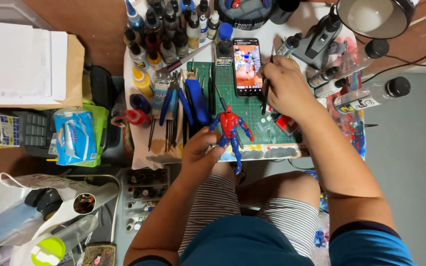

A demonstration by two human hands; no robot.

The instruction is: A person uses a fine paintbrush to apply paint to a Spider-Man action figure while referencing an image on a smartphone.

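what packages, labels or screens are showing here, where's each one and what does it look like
Phone: flat on the green cutting mat, just left of the right hand; black slab, lit screen showing a video.
Wipes pack: left of the table; soft blue and white pouch.
Clear bottle: right table edge, lying down; black cap, white label.
Paint bottles: table's far left; small, labelled, mixed colours.

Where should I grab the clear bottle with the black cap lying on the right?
Grip the clear bottle around its middle, coming down from above with fingers across its width. It lies on its side, cap pointing right, and the round body is its widest bare part.
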